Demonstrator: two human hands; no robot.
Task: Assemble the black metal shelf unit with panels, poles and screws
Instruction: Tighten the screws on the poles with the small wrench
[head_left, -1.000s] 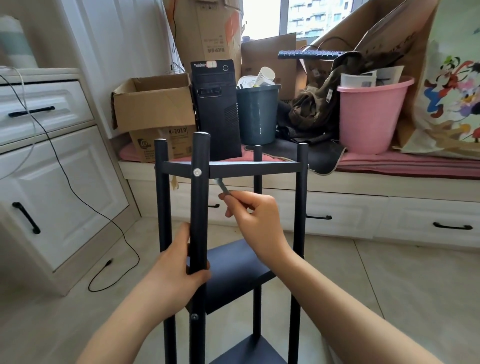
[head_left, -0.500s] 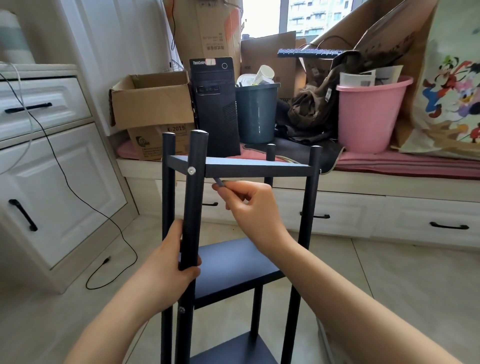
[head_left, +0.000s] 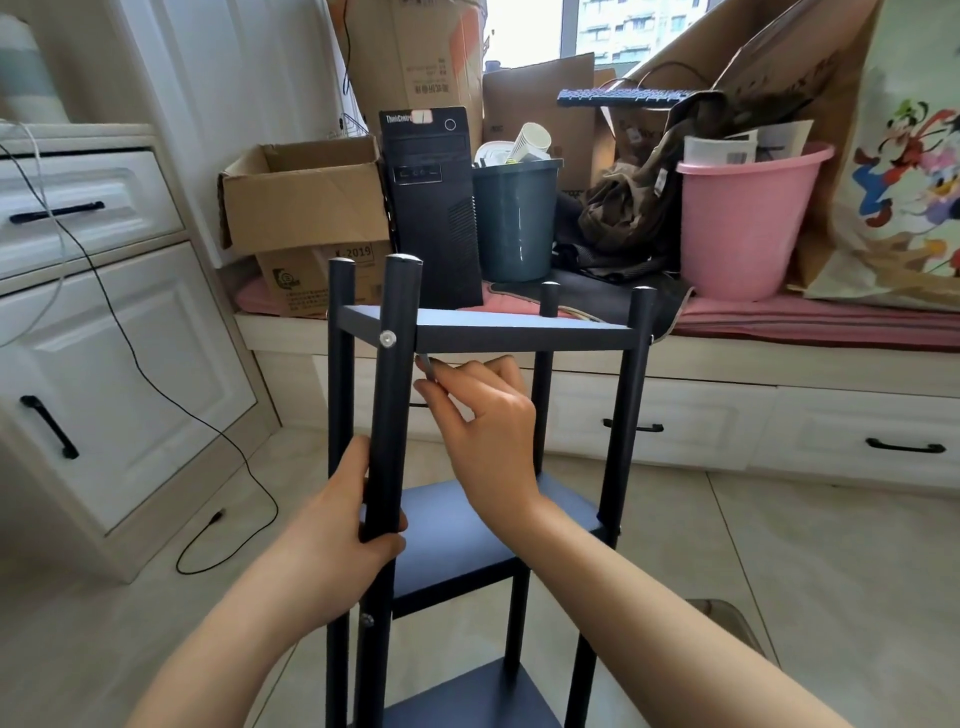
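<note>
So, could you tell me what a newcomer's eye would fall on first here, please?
Probably the black shelf unit at centre, where the left hand grips the near pole and the right hand pinches a small metal tool under the top panel. Behind it, a pink bucket stands out on the cluttered window seat.

The small metal tool (head_left: 427, 367) is mostly hidden in the right hand (head_left: 485, 421); shelf unit (head_left: 519, 338) legs cut off below.

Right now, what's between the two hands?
Head view: the near pole. The left hand grips it; the right hand, just beyond, pinches a small metal tool.
</note>
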